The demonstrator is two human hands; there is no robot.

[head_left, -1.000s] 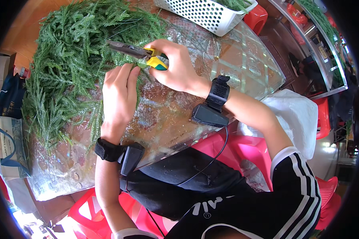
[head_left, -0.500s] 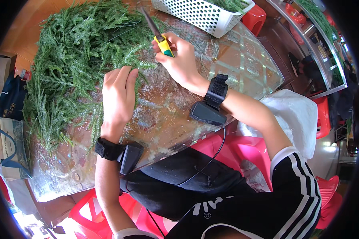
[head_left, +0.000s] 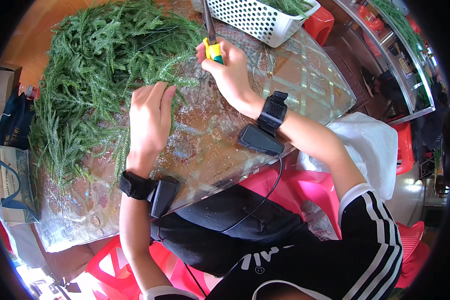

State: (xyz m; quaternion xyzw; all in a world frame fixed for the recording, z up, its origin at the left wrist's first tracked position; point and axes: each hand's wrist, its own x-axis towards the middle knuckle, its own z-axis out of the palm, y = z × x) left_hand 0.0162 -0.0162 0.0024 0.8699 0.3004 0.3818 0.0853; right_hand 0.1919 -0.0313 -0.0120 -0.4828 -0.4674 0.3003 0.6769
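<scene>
We grip pliers (head_left: 211, 34) in our right hand (head_left: 230, 70), right of the greenery (head_left: 100, 65); our left hand (head_left: 150, 117) pinches a sprig (head_left: 177, 77); left of the greenery, a lettered bag (head_left: 12, 175).

The hands (head_left: 229, 75) hold pliers (head_left: 214, 51) (yellow-handled) and sprig (head_left: 185, 81).

The left hand (head_left: 150, 117) is over the table (head_left: 205, 145), back upward, fingers bent down and drawn together, thumb close along the forefinger, tips hidden. The left forearm (head_left: 135, 220) rises nearly straight across the table's near edge. The right hand (head_left: 230, 70), farther across the table, has its fingers curled closed; the right forearm (head_left: 310, 137) slants in, elbow bent outside the table.
</scene>
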